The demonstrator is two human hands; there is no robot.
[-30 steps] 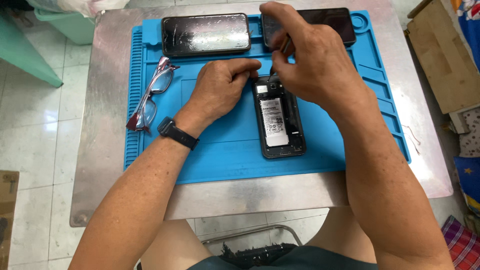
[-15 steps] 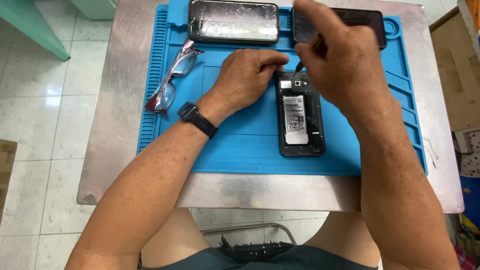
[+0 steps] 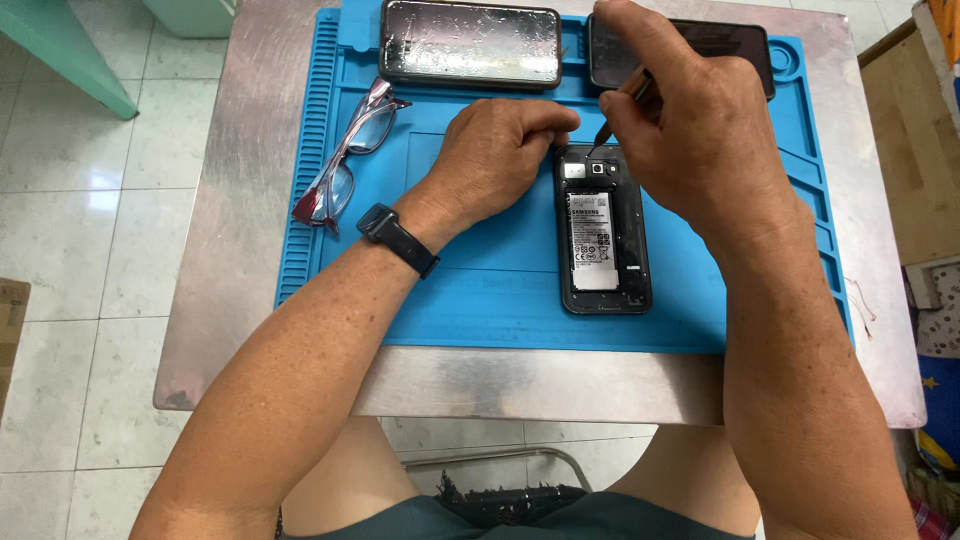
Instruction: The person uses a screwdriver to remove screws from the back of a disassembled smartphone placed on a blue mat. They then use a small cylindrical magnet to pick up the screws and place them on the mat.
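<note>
The right hand (image 3: 700, 140) covers most of the thin tool (image 3: 622, 105) it grips, so only the dark tip and a short stretch of shaft show. It also hides the middle of the dark phone (image 3: 745, 55) behind it. The left hand (image 3: 495, 150) covers the upper left corner of the opened phone (image 3: 603, 228), whose battery print is too small to read. The top edge cuts off the blue mat (image 3: 480, 300), and the right edge cuts off the metal surface (image 3: 230, 250).
</note>
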